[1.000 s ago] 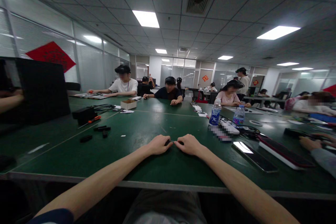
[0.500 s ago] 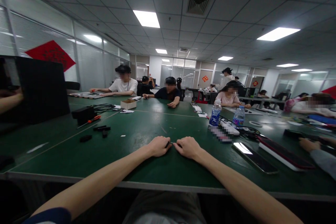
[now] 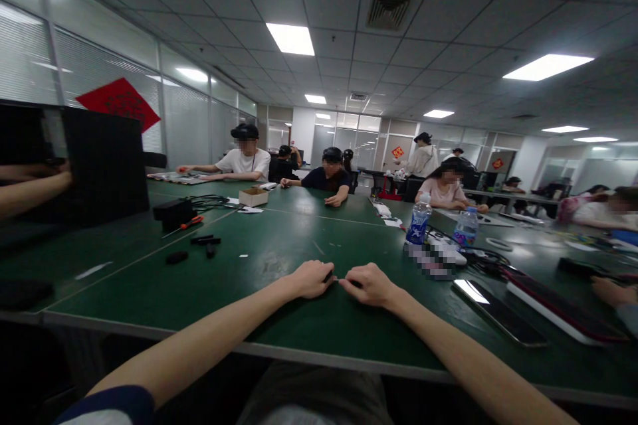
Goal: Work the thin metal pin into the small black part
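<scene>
My left hand point(image 3: 314, 279) rests on the green table point(image 3: 299, 325) near its front edge, fingers curled round a small dark object that is mostly hidden. Just to the right, my right hand point(image 3: 369, 284) is closed, thumb and forefinger pinched at a tiny light tip between the two hands. What that tip belongs to is too small to tell. The hands are close together with a narrow gap between them.
On the right are a phone point(image 3: 498, 312), two bottles point(image 3: 419, 220) and cables. Small black parts point(image 3: 207, 240), an orange screwdriver point(image 3: 191, 223) and an open box point(image 3: 253, 196) lie to the left. Other people point(image 3: 331, 179) sit around the table.
The view has turned slightly left, so the scene sits further right. The gap between my hands has widened a little, and the light tip now shows there.
</scene>
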The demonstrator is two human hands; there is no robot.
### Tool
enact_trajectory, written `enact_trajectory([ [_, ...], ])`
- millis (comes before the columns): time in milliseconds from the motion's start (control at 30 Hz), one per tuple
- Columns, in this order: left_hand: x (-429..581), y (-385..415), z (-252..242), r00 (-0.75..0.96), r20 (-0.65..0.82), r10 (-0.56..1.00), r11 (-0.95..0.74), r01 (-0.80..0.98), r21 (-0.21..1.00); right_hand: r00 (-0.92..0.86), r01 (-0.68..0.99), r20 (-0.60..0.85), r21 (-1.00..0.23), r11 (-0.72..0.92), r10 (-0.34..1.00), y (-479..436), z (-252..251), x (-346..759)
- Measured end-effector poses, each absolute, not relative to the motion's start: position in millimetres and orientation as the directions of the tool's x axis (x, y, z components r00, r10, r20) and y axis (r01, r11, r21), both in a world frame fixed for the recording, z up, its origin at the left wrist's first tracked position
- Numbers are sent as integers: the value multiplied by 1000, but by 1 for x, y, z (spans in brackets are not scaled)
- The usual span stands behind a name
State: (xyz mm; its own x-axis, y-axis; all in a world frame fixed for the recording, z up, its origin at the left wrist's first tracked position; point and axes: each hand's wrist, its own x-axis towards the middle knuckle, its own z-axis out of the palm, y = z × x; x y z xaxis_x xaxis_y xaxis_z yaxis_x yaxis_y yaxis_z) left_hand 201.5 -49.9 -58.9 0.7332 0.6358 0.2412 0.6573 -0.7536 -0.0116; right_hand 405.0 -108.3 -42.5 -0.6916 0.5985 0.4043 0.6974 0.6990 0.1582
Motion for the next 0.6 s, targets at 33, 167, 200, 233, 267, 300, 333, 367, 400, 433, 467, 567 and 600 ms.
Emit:
enact_trajectory([
  [33, 202, -48, -59, 722, 229, 653, -741, 672, -5, -717, 664, 409, 156, 731, 564, -111, -43, 397],
  [167, 202, -44, -60, 719, 209, 663, -734, 679, -6, -779, 580, 392, 156, 800, 488, -118, -47, 372],
  [200, 201, -44, -60, 717, 212, 664, -733, 680, -4, -782, 579, 385, 153, 801, 491, -117, -48, 370],
  [233, 201, -44, -60, 715, 218, 664, -733, 680, 1, -776, 588, 381, 148, 795, 503, -115, -48, 371],
  [267, 200, -45, -60, 714, 226, 662, -735, 678, 8, -761, 607, 384, 140, 782, 523, -112, -48, 375],
  [300, 200, -46, -60, 715, 236, 658, -738, 674, 15, -738, 635, 393, 130, 761, 549, -108, -48, 380],
  [333, 200, -46, -60, 717, 246, 652, -743, 669, 21, -708, 669, 406, 121, 734, 578, -105, -47, 386],
  [367, 200, -47, -60, 719, 257, 646, -748, 663, 25, -672, 705, 422, 112, 700, 609, -102, -45, 393],
  [400, 200, -48, -60, 719, 268, 641, -751, 659, 29, -636, 739, 435, 105, 665, 637, -99, -43, 400],
  [433, 200, -49, -60, 717, 277, 640, -752, 658, 32, -604, 768, 444, 102, 632, 662, -97, -41, 405],
  [467, 200, -49, -59, 713, 282, 642, -750, 661, 36, -580, 790, 446, 103, 604, 682, -96, -40, 410],
  [567, 200, -52, -57, 706, 283, 649, -744, 666, 45, -559, 816, 412, 122, 565, 720, -94, -38, 415],
  [600, 200, -52, -57, 708, 280, 649, -746, 665, 48, -563, 817, 388, 130, 562, 730, -95, -39, 415],
])
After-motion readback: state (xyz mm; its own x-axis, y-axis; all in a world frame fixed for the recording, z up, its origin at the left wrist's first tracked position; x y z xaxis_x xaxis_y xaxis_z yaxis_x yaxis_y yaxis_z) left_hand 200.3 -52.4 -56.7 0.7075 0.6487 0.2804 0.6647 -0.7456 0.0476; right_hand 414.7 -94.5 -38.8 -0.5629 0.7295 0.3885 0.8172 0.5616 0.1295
